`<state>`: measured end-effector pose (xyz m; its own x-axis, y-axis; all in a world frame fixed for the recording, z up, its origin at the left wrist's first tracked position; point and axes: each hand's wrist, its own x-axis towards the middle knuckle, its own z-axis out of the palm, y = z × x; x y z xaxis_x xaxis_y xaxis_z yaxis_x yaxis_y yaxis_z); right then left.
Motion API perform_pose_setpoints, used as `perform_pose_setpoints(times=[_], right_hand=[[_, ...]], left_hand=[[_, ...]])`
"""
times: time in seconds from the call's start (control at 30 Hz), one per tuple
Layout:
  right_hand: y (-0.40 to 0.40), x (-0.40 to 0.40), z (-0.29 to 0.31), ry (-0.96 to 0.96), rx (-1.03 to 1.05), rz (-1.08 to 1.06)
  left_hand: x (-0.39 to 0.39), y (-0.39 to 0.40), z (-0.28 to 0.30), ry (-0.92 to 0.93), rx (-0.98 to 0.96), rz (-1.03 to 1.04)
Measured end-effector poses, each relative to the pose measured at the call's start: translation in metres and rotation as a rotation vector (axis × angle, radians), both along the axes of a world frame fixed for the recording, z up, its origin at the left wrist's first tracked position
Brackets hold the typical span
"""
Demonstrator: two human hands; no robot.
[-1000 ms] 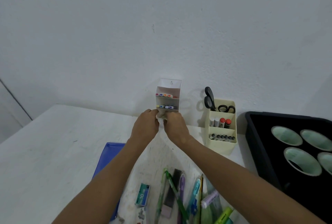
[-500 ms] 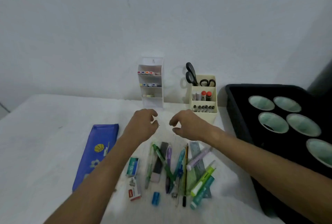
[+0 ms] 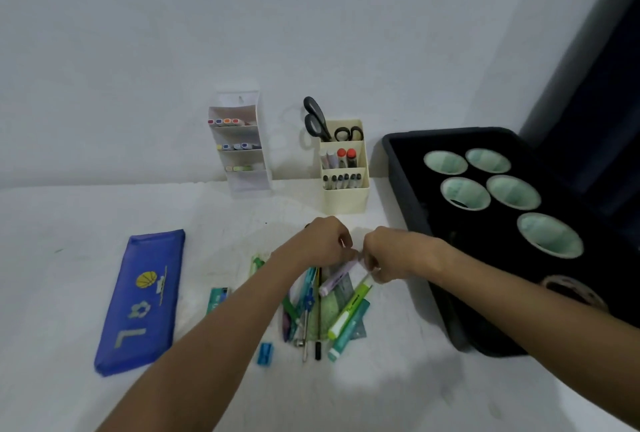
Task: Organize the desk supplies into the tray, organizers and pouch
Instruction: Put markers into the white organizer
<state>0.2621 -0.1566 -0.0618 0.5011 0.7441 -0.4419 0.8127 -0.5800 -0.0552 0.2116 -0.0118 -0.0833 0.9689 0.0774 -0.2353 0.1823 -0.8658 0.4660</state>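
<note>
While our left hand (image 3: 325,241) and right hand (image 3: 391,253) meet over the pile of pens (image 3: 322,307), both curl their fingers on the upper end of a lilac marker (image 3: 334,281). At nine o'clock lies the blue pouch (image 3: 142,300); at twelve stand the clear organizer (image 3: 242,144) and cream organizer (image 3: 344,168); at two sits the black tray (image 3: 408,168).

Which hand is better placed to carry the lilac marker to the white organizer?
Probably the left hand: it grips the lilac marker, and the white organizer stands on its side.
</note>
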Motion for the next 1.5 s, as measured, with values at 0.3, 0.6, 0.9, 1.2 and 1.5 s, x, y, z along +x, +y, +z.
perform_pose_setpoints(times=[0.3, 0.6, 0.9, 1.2, 1.5], right_hand=[[-0.006, 0.002, -0.007, 0.130, 0.050, 0.021], [-0.008, 0.004, 0.001, 0.191, 0.120, 0.031], [0.011, 0.013, 0.052, 0.335, 0.519, -0.130], [0.079, 0.014, 0.077, 0.098, 0.942, -0.156], [0.143, 0.011, 0.065, -0.258, 0.877, 0.024]], left_hand=[[0.013, 0.002, -0.011, 0.088, 0.045, -0.007], [-0.011, 0.032, 0.031, 0.045, -0.202, 0.091], [-0.061, 0.100, 0.092, -0.276, -0.283, 0.282], [-0.071, 0.140, 0.119, -0.601, 0.196, 0.462], [-0.057, 0.148, 0.093, -0.739, 0.264, 0.422]])
